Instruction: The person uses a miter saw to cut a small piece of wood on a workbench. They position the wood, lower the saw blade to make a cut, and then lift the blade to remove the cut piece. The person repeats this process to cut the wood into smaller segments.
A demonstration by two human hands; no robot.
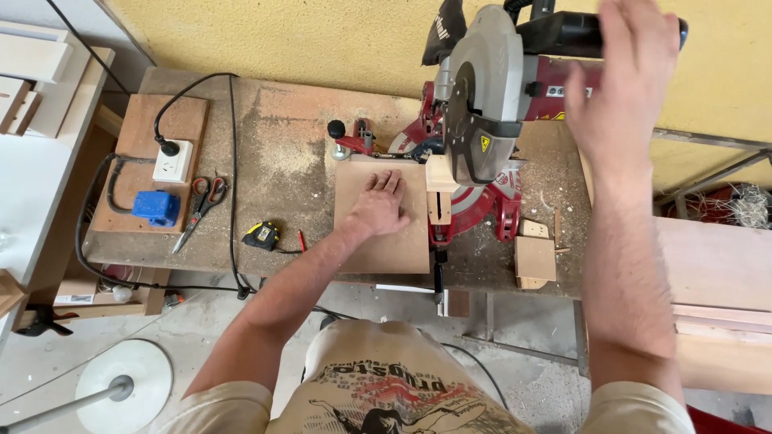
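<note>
My left hand (379, 205) lies flat, fingers together, on a square brown board (384, 239) that rests on the bench against the base of a red and grey mitre saw (482, 96). The saw head is raised, its round blade guard above a small pale wood piece (441, 174) on the saw table. My right hand (627, 76) is up at the saw's black handle (563, 34); it is blurred, with fingers spread, and whether it grips the handle is unclear.
On the dusty workbench (281, 161) lie scissors (201, 210), a yellow tape measure (262, 235), a red pencil, a wall socket (174, 159) with a black plug and a blue box (155, 206). Wood offcuts (535, 257) sit right of the saw. Planks lie at far right.
</note>
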